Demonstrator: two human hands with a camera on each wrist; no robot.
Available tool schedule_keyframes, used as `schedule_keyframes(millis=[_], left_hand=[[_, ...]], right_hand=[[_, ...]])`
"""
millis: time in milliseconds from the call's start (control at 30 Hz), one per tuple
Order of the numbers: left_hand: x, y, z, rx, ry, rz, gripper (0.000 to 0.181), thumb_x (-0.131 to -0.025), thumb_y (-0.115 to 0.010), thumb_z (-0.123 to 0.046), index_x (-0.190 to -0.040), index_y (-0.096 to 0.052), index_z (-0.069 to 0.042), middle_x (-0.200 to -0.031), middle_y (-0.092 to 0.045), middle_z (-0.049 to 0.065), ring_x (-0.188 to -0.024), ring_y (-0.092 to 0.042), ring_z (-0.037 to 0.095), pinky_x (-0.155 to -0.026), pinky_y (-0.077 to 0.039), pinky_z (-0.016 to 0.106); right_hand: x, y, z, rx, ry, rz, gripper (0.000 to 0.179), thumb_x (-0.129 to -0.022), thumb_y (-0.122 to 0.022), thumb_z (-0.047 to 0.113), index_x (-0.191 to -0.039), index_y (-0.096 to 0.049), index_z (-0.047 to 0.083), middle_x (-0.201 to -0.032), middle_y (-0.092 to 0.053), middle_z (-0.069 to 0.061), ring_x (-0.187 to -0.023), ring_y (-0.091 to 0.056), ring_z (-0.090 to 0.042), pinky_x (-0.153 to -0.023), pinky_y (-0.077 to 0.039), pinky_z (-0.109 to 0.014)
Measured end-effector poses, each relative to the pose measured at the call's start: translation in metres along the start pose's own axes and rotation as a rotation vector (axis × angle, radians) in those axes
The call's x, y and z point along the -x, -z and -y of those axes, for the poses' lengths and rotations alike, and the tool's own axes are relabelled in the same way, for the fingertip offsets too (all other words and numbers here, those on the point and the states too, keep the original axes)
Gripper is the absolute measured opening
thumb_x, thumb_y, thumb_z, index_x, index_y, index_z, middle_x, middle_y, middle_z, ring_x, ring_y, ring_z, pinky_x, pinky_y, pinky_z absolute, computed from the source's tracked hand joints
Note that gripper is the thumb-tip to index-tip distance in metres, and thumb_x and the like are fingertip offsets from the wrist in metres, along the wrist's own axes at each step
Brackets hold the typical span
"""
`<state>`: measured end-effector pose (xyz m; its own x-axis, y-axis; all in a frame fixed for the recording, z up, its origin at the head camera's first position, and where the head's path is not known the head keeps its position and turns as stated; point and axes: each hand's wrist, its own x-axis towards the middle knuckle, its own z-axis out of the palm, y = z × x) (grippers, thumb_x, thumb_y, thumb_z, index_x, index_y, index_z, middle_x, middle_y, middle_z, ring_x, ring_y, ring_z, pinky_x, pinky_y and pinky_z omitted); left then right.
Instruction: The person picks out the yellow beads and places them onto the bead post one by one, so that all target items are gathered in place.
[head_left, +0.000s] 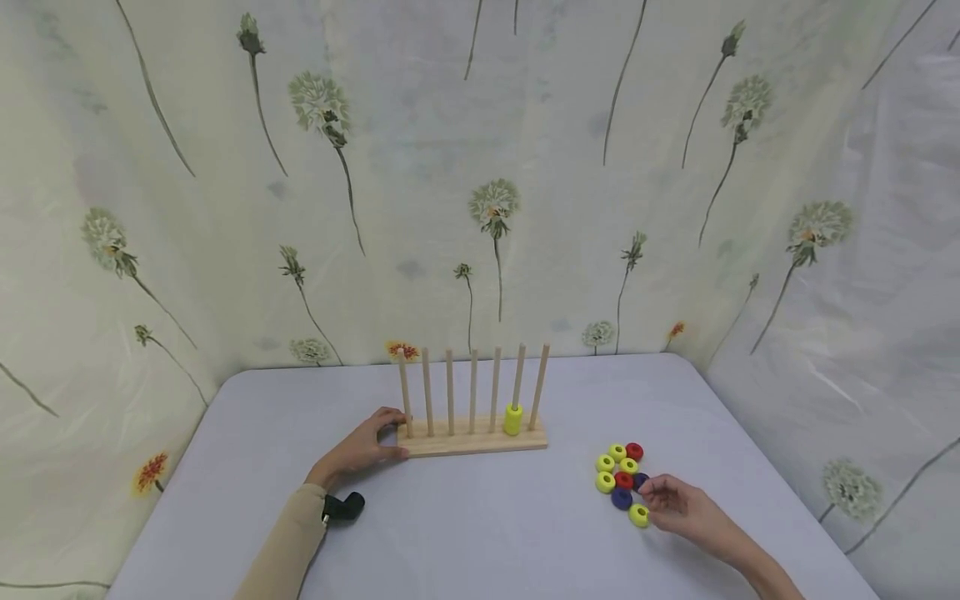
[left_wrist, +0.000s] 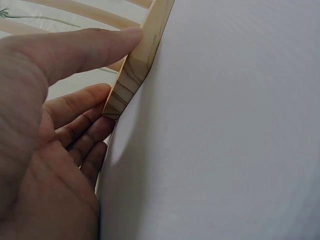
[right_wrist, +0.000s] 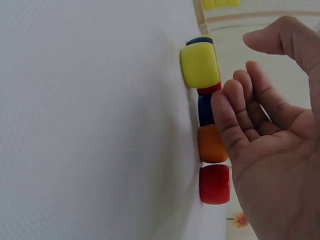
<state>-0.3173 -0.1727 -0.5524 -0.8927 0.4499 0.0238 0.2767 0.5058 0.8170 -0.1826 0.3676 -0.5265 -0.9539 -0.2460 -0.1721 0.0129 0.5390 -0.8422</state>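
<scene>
A wooden peg stand [head_left: 472, 448] with several upright pegs sits toward the back of the table. Its left end is held by my left hand [head_left: 365, 446], thumb at the front edge and fingers behind; the left wrist view shows the thumb on the wooden base [left_wrist: 131, 80]. Yellow beads [head_left: 513, 420] are stacked on the second peg from the right. My right hand [head_left: 686, 510] hovers by a group of loose beads, nearest a yellow bead [head_left: 639, 515]. In the right wrist view its thumb and fingers are apart with nothing between them.
The loose group includes red beads [head_left: 623, 481], dark blue beads [head_left: 621, 498] and several yellow ones. An orange bead [right_wrist: 213, 143] shows only in the right wrist view. A flowered curtain [head_left: 420, 208] hangs behind the white table [head_left: 480, 533].
</scene>
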Motion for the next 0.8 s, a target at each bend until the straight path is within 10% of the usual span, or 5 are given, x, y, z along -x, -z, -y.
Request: schedule_keyframes(millis=[800], left_hand=[[0.000,0.000,0.002,0.008,-0.006,0.003,0.065,-0.078,-0.081,-0.029,-0.132,-0.054,-0.005,-0.140,-0.044,0.011,-0.139,-0.033,0.036,-0.114,-0.024,0.058]], right_hand=[[-0.001,-0.018,-0.004,0.148,-0.015,-0.104,0.041,-0.077,-0.077,0.010,-0.112,-0.056,0.002,-0.108,-0.062,-0.008,-0.089,-0.059,-0.005,-0.078,-0.053,-0.017]])
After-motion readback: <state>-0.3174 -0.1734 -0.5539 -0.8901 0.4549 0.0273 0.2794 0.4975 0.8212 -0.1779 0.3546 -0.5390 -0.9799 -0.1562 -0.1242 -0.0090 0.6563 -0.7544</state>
